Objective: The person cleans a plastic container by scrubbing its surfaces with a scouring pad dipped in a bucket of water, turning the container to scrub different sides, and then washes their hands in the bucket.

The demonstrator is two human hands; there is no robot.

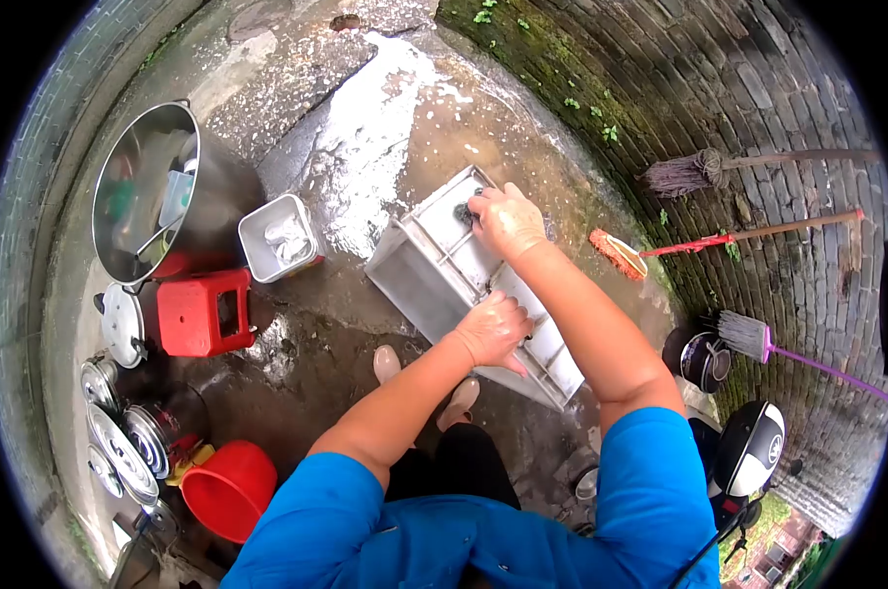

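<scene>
A whitish rectangular box [434,290] with crossing ribs on its upper face stands tilted on the wet ground in front of me. My right hand [509,224] is closed round a dark scouring pad [467,212] and presses it on the ribbed face near the far end. Lower down, my left hand [495,332] grips a rib of the same box, its fingers curled over and its thumb toward me. Part of the pad is hidden under my right fingers.
On the left stand a large metal pot [223,167] with things inside, a white tub [253,240], a red stool [184,312], a red bucket [230,491] and several pot lids [120,447]. Brooms [743,334] lean on the brick wall at right. A scooter [748,447] is near.
</scene>
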